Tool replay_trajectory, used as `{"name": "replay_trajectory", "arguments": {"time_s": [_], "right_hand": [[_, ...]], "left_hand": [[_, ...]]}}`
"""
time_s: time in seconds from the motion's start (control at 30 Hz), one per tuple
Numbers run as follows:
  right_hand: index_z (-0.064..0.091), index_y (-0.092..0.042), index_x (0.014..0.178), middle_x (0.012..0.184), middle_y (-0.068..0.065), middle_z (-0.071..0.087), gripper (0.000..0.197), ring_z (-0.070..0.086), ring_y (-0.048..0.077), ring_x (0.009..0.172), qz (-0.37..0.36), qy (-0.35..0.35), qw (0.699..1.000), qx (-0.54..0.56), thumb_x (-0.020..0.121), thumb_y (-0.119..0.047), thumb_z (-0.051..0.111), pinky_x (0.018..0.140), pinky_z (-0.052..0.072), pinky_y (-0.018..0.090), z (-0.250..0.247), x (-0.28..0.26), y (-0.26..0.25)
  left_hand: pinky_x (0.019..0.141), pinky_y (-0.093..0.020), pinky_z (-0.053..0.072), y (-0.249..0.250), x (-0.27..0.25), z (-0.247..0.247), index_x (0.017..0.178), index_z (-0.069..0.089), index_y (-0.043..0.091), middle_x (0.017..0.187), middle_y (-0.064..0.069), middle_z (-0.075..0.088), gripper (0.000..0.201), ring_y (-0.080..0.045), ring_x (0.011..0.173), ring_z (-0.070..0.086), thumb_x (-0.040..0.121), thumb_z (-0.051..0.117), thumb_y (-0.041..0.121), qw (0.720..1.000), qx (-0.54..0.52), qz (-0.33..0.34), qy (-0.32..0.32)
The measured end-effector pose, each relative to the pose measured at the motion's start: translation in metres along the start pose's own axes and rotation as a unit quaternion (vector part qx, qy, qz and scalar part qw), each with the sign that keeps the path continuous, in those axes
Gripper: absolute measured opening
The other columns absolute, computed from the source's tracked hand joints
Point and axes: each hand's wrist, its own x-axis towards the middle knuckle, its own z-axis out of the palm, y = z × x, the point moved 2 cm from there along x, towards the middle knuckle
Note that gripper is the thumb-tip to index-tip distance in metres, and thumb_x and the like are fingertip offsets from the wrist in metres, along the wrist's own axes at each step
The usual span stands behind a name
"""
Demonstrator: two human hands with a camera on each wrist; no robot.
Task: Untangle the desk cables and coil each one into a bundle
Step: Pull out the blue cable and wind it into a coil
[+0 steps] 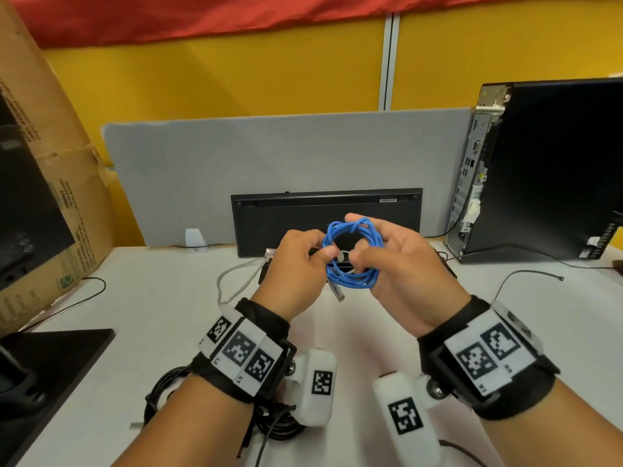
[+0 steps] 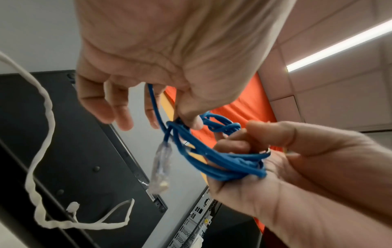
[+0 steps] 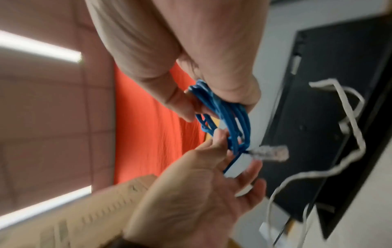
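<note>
A blue network cable [image 1: 352,274] is wound into a small coil and held up over the desk between both hands. My left hand [image 1: 322,257] pinches the coil's left side with thumb and fingers [image 2: 191,120]. My right hand [image 1: 365,256] grips the right side, and the strands lie across its palm [image 2: 233,167]. One clear plug [image 2: 161,167] dangles below the coil. A small white strip [image 3: 237,165] sits by the left fingers. A white cable [image 1: 236,278] lies loose on the desk behind the left hand. Near the left forearm rests a black cable bundle [image 1: 158,396].
A black keyboard [image 1: 293,210] leans upright against the grey divider [image 1: 269,153]. A PC tower [image 1: 546,170] stands at the right with thin black wires [image 1: 526,273] running from it. A cardboard box [image 1: 50,183] fills the left, with a black slab [image 1: 57,352] in front of it.
</note>
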Motion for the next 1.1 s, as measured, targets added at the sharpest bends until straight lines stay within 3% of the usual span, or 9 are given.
{"name": "replay_trajectory", "arguments": {"time_s": [0.13, 0.2, 0.3, 0.4, 0.5, 0.73, 0.8, 0.93, 1.1], "right_hand": [[0.051, -0.031, 0.123, 0.107, 0.02, 0.059, 0.048, 0.061, 0.03, 0.092, -0.033, 0.041, 0.969, -0.24, 0.093, 0.006, 0.045, 0.093, 0.053, 0.048, 0.001, -0.001, 0.002], [0.051, -0.032, 0.121, 0.099, 0.019, 0.059, 0.042, 0.058, 0.026, 0.083, -0.037, 0.06, 0.959, -0.275, 0.095, 0.001, 0.045, 0.088, 0.055, 0.045, -0.002, 0.002, 0.005], [0.052, -0.023, 0.123, 0.086, -0.002, 0.059, 0.033, 0.055, 0.003, 0.069, -0.044, 0.11, 0.915, -0.386, 0.092, -0.011, 0.051, 0.062, 0.05, 0.019, -0.01, 0.007, 0.009], [0.056, -0.018, 0.105, 0.076, -0.003, 0.06, 0.028, 0.055, 0.006, 0.067, -0.05, 0.187, 0.865, -0.462, 0.079, -0.025, 0.066, 0.055, 0.038, 0.021, -0.021, 0.008, 0.006], [0.061, -0.013, 0.071, 0.059, -0.003, 0.061, 0.018, 0.06, 0.013, 0.058, -0.087, 0.236, 0.845, -0.471, 0.07, -0.027, 0.073, 0.056, 0.05, 0.027, -0.027, 0.007, -0.001], [0.068, -0.009, 0.06, 0.051, 0.005, 0.067, 0.017, 0.069, 0.022, 0.053, -0.099, 0.21, 0.896, -0.378, 0.077, -0.01, 0.069, 0.065, 0.06, 0.042, -0.03, 0.01, 0.004], [0.07, -0.01, 0.065, 0.061, 0.007, 0.07, 0.017, 0.07, 0.026, 0.063, -0.072, 0.18, 0.929, -0.314, 0.081, -0.012, 0.07, 0.068, 0.06, 0.039, -0.03, 0.014, 0.005], [0.067, -0.008, 0.064, 0.07, 0.009, 0.071, 0.027, 0.068, 0.019, 0.066, -0.014, 0.121, 0.975, -0.187, 0.091, -0.01, 0.062, 0.066, 0.056, 0.031, -0.026, 0.016, 0.003], [0.066, 0.0, 0.079, 0.044, -0.003, 0.042, 0.019, 0.04, 0.015, 0.048, 0.024, 0.117, 0.989, -0.084, 0.094, -0.007, 0.056, 0.055, 0.039, 0.029, -0.03, 0.015, 0.001]], "left_hand": [[0.085, -0.044, 0.056, -0.004, 0.003, 0.001, 0.089, 0.061, 0.008, 0.108, -0.018, 0.056, 0.016, -0.026, 0.09, 0.065, 0.097, 0.053, 0.018, 1.0, 0.022, -0.007, 0.02], [0.084, -0.042, 0.056, -0.004, 0.002, 0.005, 0.086, 0.06, 0.011, 0.111, -0.015, 0.053, 0.014, -0.023, 0.09, 0.064, 0.097, 0.053, 0.017, 0.999, 0.034, -0.005, 0.033], [0.086, -0.035, 0.055, -0.005, 0.0, 0.008, 0.087, 0.058, 0.017, 0.117, -0.006, 0.046, 0.01, -0.005, 0.085, 0.053, 0.096, 0.054, 0.017, 0.996, 0.051, 0.0, 0.076], [0.078, -0.018, 0.048, -0.009, 0.001, 0.005, 0.09, 0.057, 0.023, 0.117, 0.001, 0.041, 0.007, 0.002, 0.081, 0.046, 0.097, 0.055, 0.021, 0.991, 0.079, -0.012, 0.106], [0.064, -0.004, 0.03, -0.01, 0.002, 0.002, 0.091, 0.061, 0.022, 0.115, 0.002, 0.042, 0.007, 0.007, 0.079, 0.043, 0.096, 0.056, 0.024, 0.987, 0.101, -0.013, 0.123], [0.061, -0.002, 0.03, -0.013, 0.003, -0.002, 0.096, 0.067, 0.02, 0.118, -0.003, 0.049, 0.013, 0.017, 0.08, 0.038, 0.095, 0.058, 0.029, 0.985, 0.114, -0.014, 0.129], [0.07, -0.004, 0.037, -0.015, 0.005, -0.006, 0.095, 0.068, 0.019, 0.115, -0.008, 0.056, 0.015, 0.006, 0.086, 0.05, 0.095, 0.057, 0.029, 0.987, 0.107, -0.015, 0.122], [0.089, -0.04, 0.052, -0.018, 0.009, -0.01, 0.097, 0.07, 0.019, 0.11, -0.011, 0.061, 0.015, -0.02, 0.099, 0.06, 0.095, 0.057, 0.028, 0.99, 0.072, -0.034, 0.114], [0.078, -0.044, 0.053, -0.014, 0.004, -0.008, 0.079, 0.066, 0.015, 0.08, -0.009, 0.065, 0.02, -0.028, 0.086, 0.061, 0.095, 0.058, 0.026, 0.992, 0.04, -0.039, 0.117]]}}
